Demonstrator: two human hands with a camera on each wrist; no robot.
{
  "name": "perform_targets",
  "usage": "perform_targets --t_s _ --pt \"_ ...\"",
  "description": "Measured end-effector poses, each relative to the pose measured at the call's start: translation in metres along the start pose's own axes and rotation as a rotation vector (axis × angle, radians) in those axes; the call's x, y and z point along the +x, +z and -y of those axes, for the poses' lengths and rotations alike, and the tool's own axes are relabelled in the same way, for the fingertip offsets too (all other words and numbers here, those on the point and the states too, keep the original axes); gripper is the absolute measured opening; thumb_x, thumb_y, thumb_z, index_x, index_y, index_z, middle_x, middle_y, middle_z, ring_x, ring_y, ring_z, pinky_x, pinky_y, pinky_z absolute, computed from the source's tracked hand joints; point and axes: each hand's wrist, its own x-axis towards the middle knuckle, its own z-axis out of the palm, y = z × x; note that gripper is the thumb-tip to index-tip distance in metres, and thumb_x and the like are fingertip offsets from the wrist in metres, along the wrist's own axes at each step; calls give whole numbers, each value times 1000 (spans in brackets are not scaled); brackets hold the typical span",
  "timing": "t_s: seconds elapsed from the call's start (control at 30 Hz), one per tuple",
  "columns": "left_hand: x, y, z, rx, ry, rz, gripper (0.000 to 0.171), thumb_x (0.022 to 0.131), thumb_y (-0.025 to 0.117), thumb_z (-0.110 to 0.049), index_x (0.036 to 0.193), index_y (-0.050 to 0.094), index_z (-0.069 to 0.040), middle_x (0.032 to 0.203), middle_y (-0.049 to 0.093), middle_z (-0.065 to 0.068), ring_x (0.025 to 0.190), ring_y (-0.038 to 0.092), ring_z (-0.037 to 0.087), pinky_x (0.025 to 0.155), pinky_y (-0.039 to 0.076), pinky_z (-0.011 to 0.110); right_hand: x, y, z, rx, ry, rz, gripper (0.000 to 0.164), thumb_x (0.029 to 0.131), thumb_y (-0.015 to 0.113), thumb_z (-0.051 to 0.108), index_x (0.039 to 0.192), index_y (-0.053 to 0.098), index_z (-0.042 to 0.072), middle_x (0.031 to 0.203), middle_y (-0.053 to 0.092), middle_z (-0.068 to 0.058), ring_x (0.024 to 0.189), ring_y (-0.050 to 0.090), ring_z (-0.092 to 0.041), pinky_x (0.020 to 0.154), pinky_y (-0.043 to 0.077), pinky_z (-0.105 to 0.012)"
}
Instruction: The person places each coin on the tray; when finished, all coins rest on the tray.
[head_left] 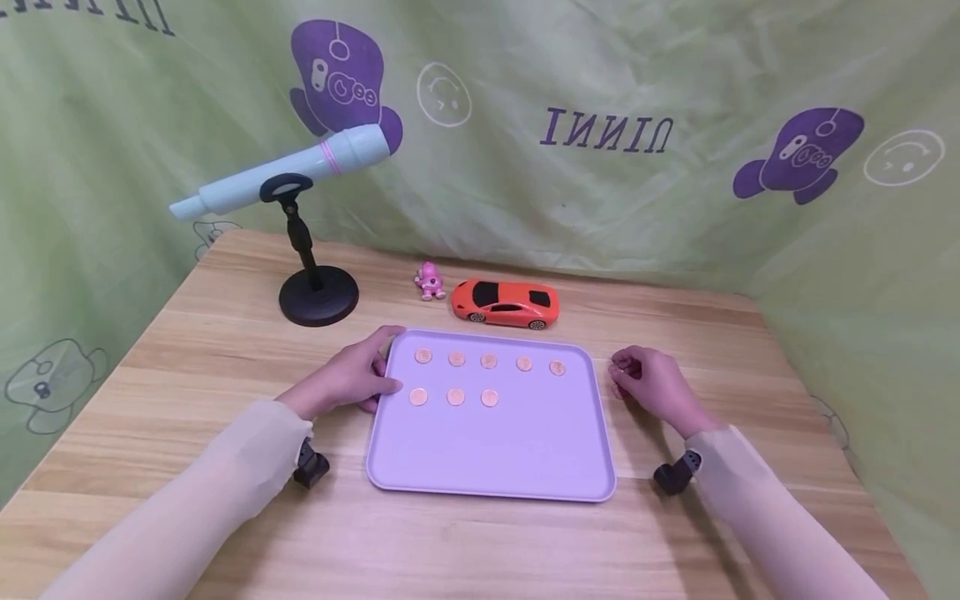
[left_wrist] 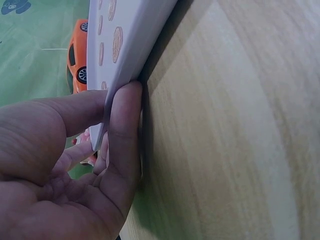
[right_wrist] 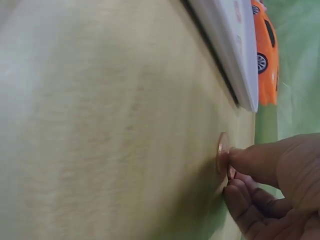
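Note:
A shallow lilac tray (head_left: 495,458) lies on the table, with several copper coins (head_left: 489,361) in a back row and three in a second row. My left hand (head_left: 358,372) grips the tray's left rim, thumb over the edge and fingers beneath it in the left wrist view. Just right of the tray, my right hand (head_left: 654,382) is low over the table. The right wrist view shows its thumb and fingertips pinching a copper coin (right_wrist: 231,173), mostly hidden by them. Another coin (right_wrist: 222,152) appears right beside the thumb tip.
Behind the tray stand an orange toy car (head_left: 506,304) and a small pink figurine (head_left: 430,282). At back left, a black stand (head_left: 318,296) bears a pale blue toy telescope (head_left: 262,179). A green printed curtain (head_left: 600,208) hangs around the wooden table (head_left: 480,550).

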Motion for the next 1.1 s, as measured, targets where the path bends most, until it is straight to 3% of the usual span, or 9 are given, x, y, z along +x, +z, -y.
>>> perform_targets --t_s 0.27,0.5,0.7,0.9,1.1 --pt "-2 0 1 0 12 -2 84 96 72 -1 163 24 -15 97 50 14 70 62 17 58 65 31 1 0 -3 22 58 1 20 96 73 9 108 72 -7 95 75 -19 86 68 -24 80 56 -34" --pt "-1 -1 -2 1 17 0 83 96 71 -2 163 24 -15 97 49 13 71 62 17 59 65 30 -1 -1 -5 30 27 -87 9 93 76 5 99 74 -1 90 72 -16 80 62 -19 74 50 -25" --pt "0 -1 -2 3 16 3 83 96 71 -2 164 24 -16 97 50 13 71 62 17 59 65 30 -2 -4 -1 46 14 -121 12 95 73 2 105 75 -3 90 74 -17 79 61 -19 68 49 -19" --pt "1 -1 -1 14 15 0 83 97 71 -3 164 24 -15 98 51 14 70 62 18 58 64 30 -5 -2 19 137 -11 -142 16 95 73 2 110 73 -3 97 75 -20 82 65 -17 68 53 -12" --pt "0 -1 0 9 9 -3 83 97 71 -3 164 24 -15 98 50 14 70 61 17 58 64 30 -6 12 49 249 -43 -39 14 93 77 4 106 73 -1 97 75 -17 81 64 -16 66 57 -16"
